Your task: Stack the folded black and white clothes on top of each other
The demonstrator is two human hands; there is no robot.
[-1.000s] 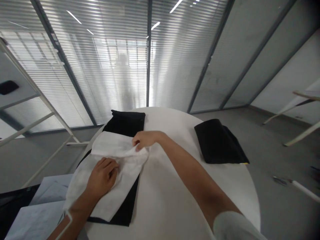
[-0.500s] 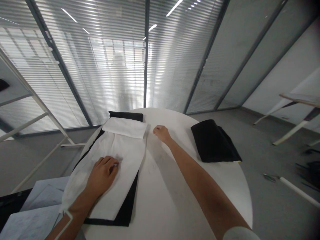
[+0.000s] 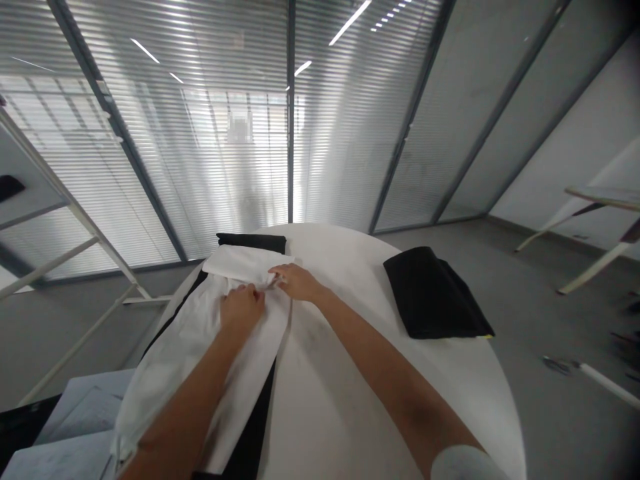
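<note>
- White cloth (image 3: 185, 347), its far end folded, lies over black fabric (image 3: 254, 427) on a round white surface (image 3: 325, 393).
- Left hand (image 3: 243, 308), fingers curled, presses on the cloth; right hand (image 3: 299, 282), fingers slightly bent, touches the fold's edge. Whether either grips cannot be told.

We face glass wall (image 3: 463, 133) with lowered blinds (image 3: 340, 153), dark frames (image 3: 291, 133); daylight behind, bright light streaks (image 3: 350, 23) on panes. Round white worktop (image 3: 325, 400) before us, grey floor (image 3: 505, 280) around. Pale wall (image 3: 595, 113), another table (image 3: 603, 195) at right.
</note>
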